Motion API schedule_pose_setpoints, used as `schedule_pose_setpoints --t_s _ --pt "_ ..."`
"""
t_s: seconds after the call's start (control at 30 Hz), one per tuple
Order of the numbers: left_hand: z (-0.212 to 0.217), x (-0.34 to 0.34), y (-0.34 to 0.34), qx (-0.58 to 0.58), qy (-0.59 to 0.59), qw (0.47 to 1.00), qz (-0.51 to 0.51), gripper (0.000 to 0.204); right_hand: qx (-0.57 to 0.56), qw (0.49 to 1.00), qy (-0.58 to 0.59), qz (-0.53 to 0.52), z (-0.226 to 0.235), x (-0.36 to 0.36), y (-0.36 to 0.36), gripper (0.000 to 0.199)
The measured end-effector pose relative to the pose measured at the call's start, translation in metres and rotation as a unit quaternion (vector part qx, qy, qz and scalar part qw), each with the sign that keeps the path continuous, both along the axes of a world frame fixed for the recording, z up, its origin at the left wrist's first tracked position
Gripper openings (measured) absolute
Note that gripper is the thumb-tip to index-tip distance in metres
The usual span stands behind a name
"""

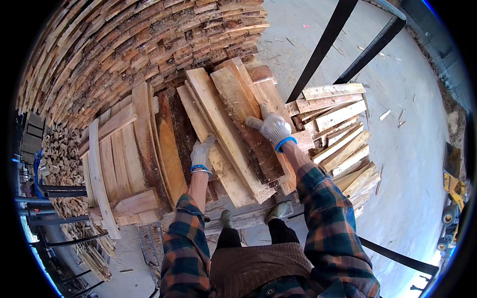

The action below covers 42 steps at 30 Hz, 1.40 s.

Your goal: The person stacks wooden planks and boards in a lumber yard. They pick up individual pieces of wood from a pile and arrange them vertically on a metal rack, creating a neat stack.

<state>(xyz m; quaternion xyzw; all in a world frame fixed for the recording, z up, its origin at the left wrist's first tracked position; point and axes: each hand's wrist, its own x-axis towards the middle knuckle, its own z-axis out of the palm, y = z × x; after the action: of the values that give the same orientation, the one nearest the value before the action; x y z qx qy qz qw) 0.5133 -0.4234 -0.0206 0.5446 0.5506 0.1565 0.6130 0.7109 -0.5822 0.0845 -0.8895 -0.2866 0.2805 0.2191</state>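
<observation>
Rough pale planks (226,131) — bark-edged, seemingly unplaned.

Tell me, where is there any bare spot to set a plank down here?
The concrete floor right of the small plank stack is mostly bare. It is crowded where the left hand and right hand press on loose planks below the tall woodpile.

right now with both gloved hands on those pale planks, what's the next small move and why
Probably close both hands on the long pale plank and lift it a little. The left hand lies on its left edge and the right hand rests flat on the rough plank beside it, neither with a full grip. The planks lie loose and fanned across the stack, so an even two-handed lift seems safest.
</observation>
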Motion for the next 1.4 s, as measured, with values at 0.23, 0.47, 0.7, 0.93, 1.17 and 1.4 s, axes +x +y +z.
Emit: schedule_pose_setpoints --t_s 0.23,0.47,0.7,0.93,1.17,1.4 --pt "0.033 0.015 0.018 0.033 0.100 0.992 -0.076 0.068 -0.114 0.965 -0.232 0.053 0.014 -0.056 0.036 0.095" --pt "0.018 0.012 0.011 0.152 0.067 0.986 -0.027 0.086 -0.057 0.984 -0.161 0.054 0.018 -0.028 0.032 0.084" --pt "0.023 0.028 -0.002 0.183 0.194 0.961 -0.069 0.072 -0.103 0.964 -0.238 0.065 0.021 -0.028 0.032 0.073" --pt "0.020 0.030 -0.022 0.509 0.014 0.860 -0.032 0.051 -0.081 0.983 -0.166 0.025 0.018 -0.008 0.037 0.086" --pt "0.032 0.041 -0.067 0.343 0.276 0.886 -0.148 0.096 0.029 0.998 -0.013 -0.063 0.049 0.048 -0.005 0.123" --pt "0.029 0.069 -0.077 0.321 0.209 0.923 -0.036 0.093 0.125 0.992 -0.003 -0.020 -0.009 0.112 -0.022 0.095"
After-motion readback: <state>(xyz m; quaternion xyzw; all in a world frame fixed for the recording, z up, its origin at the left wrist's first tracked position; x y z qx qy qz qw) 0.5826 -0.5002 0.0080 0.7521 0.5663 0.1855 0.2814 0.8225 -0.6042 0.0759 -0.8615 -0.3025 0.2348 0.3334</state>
